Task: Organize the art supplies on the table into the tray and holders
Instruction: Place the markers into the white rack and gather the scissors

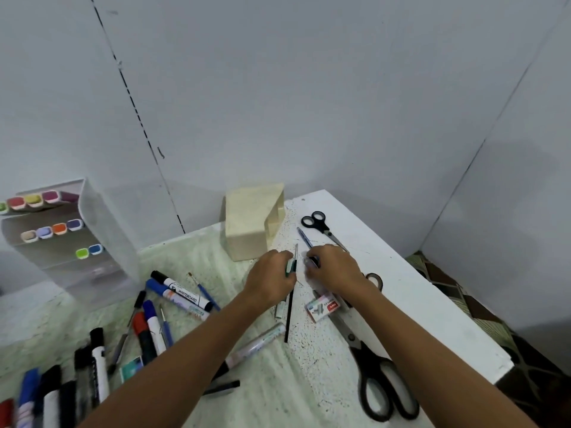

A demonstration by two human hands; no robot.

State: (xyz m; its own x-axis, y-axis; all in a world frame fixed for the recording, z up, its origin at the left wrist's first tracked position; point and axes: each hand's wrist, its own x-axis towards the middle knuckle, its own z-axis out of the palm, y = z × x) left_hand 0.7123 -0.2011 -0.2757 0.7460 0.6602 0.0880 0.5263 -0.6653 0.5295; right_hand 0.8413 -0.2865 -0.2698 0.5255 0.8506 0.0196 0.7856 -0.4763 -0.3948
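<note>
Head view: both forearms reach forward over the tabletop [386, 273]. The left hand [272, 278] has its fingers curled around a thin black brush [290, 299]. The right hand [335, 268], knuckles up, pinches a small dark item, just before the wooden holder [250, 228].

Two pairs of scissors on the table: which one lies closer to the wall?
The small black scissors, lying at the table's far right beyond the right hand. The large black-handled scissors lie near the front edge, beside the right forearm.
</note>
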